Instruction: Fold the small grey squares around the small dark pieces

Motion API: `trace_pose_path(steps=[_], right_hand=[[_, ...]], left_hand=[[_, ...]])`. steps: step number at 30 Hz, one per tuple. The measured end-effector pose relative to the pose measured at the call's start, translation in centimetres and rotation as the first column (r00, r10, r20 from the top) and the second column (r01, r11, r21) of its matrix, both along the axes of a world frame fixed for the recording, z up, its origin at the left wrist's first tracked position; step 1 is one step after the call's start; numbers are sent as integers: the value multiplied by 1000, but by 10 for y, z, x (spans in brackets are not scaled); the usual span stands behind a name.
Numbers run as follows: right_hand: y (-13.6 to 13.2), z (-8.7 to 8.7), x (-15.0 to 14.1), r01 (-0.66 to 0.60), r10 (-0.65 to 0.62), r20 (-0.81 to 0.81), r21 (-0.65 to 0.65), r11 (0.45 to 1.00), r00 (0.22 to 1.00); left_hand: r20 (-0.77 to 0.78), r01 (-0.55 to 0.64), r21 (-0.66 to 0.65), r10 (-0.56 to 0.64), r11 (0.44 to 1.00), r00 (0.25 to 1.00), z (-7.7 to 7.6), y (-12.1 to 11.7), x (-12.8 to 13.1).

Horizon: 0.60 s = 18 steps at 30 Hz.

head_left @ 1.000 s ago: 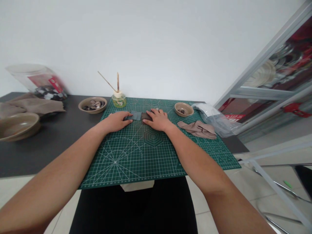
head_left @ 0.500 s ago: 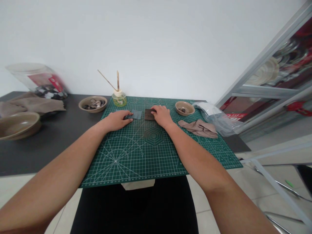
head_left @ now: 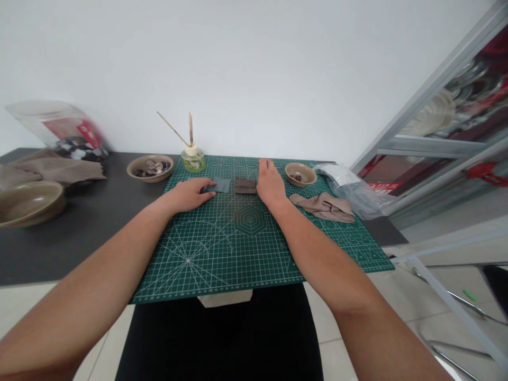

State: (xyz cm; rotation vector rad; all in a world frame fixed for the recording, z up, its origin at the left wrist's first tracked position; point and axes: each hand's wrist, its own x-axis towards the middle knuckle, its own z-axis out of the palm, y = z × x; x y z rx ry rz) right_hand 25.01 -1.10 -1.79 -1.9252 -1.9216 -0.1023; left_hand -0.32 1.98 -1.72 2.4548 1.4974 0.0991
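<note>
Thumb and index finger of my left hand are on the left part of a flat grey-blue piece, which lies on the green cutting mat. A flat dark brown piece lies just right of it, with a narrow gap between them. At the right edge of this brown piece is my right hand, its fingers drawn together and pointing away from me. Its fingertips are partly hidden, so anything in them cannot be made out.
A small bowl and a crumpled brown cloth lie right of my right hand, near a clear plastic bag. Behind my left hand stand a bottle with sticks and a bowl of small pieces. A larger bowl is far left.
My right hand has drawn back to the right off the brown piece, uncovering it, and its fingers have come together. The two pieces now lie slightly apart. My left hand has barely moved.
</note>
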Motion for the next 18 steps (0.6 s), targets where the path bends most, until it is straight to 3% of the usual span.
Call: trace_pose_path(steps=[5,13,18], right_hand=[[1,1,0,21,-14,37,-211,977,999],[5,1,21,-71,84,39,-256,964,996],[5,-1,21,-50,63,45,-254,966,997]], left_hand=[[4,6,-5,-6,1000,1000,0,0,-1],[-2,-5,-14,5,1000,1000,4,-3,2],[-5,-12,-12,12,1000,1000,3,-2,1]])
